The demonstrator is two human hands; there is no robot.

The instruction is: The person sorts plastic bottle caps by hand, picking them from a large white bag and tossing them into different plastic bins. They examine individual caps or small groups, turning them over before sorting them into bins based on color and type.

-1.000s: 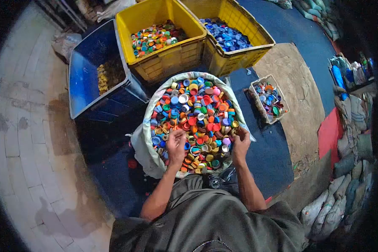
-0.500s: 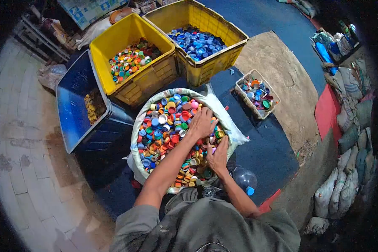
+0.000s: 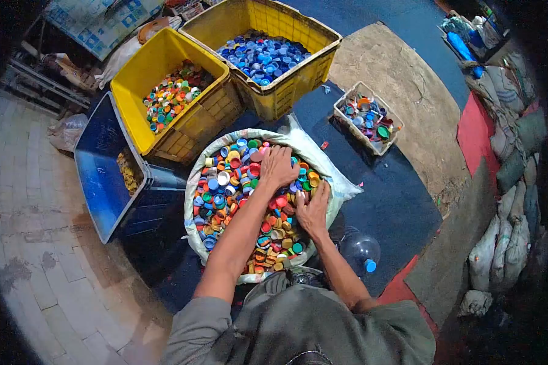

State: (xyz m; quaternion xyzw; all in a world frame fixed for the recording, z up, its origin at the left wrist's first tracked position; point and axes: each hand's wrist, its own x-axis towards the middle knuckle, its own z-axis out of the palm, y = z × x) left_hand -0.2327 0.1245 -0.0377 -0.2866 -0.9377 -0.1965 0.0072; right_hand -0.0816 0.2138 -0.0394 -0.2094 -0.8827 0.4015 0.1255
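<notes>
A large white woven sack [image 3: 193, 201] stands in front of me with its rim rolled back, full of mixed plastic bottle caps [image 3: 224, 178]. My left hand [image 3: 278, 166] lies across the far part of the heap, fingers stretched over the caps, with some fingertips out of sight. Nearer the sack's right edge, my right hand [image 3: 313, 210] rests on the caps, thumb and fingers apart. Neither hand visibly grips a cap. Red, green and yellow caps show in the gap between the hands.
Beyond the sack are a yellow bin [image 3: 123, 100] of mixed caps, another yellow bin [image 3: 313, 38] of blue caps, and a blue bin [image 3: 97, 182] with yellow pieces. A small white crate [image 3: 354, 135] holds assorted caps. A clear bottle [image 3: 360, 248] lies at right.
The view has shifted slightly. My left hand has moved a little toward the left over the heap. A purple cap near my right thumb no longer shows.
</notes>
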